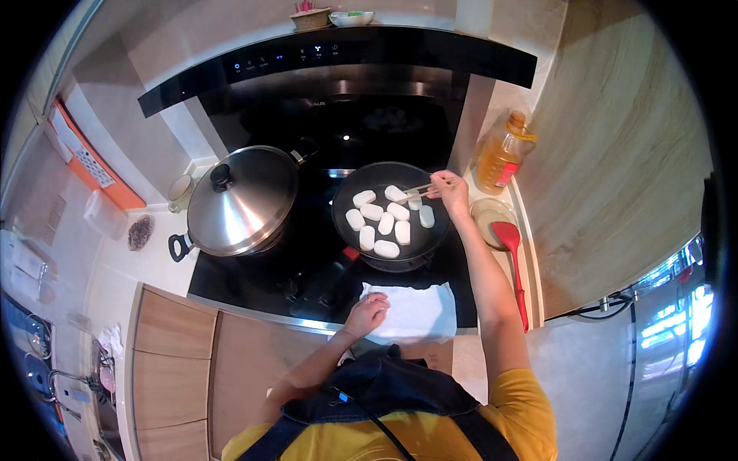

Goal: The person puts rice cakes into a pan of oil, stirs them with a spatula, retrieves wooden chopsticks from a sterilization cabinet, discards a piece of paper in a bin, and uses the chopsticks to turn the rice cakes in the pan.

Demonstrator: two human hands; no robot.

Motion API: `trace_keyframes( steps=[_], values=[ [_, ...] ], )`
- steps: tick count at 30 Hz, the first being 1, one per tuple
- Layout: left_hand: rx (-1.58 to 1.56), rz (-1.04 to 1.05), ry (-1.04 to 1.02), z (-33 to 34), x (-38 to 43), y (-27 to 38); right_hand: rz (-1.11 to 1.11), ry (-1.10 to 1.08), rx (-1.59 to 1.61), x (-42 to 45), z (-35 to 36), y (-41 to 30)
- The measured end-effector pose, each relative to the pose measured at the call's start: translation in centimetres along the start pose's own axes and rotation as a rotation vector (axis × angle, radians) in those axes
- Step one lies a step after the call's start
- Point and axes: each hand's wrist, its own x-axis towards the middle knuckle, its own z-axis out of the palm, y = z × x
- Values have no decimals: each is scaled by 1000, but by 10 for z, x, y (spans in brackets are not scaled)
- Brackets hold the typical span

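My right hand [451,192] grips a pair of chopsticks [420,188] over the right side of a black frying pan [394,171]. The tips reach in among several white, rounded oblong pieces [386,249] of food lying flat in the pan; whether they pinch one is unclear. The pan's dark handle [323,275], with a red part by the rim, points toward me to the left. My left hand [367,314] rests with bent fingers at the left edge of a white cloth [418,311] on the front of the black cooktop. Whether it grips the cloth is not plain.
A lidded steel wok [253,196] stands on the left burner. Along the right counter are an oil bottle [500,158], a shallow dish [487,214] and a red spatula [515,262]. A black range hood [346,50] spans the back. A glass cup [181,192] is at left.
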Motion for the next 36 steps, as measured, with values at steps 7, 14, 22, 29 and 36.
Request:
trace_keyframes(
  steps=[7, 14, 22, 29, 36],
  values=[
    [2, 1, -10, -1, -1, -4, -21, -41, 102, -4, 4, 8],
    [4, 13, 6, 0, 3, 4, -68, 92, 210, -14, -17, 3],
    [32, 2, 39, 0, -1, 0, 0, 198, 229, -33, -21, 6],
    [33, 12, 61, 3, 2, 0, -77, 119, 262, -26, 4, 16],
    [-80, 59, 77, 0, 3, -3, -70, 132, 168, -22, 8, 15]
  ],
)
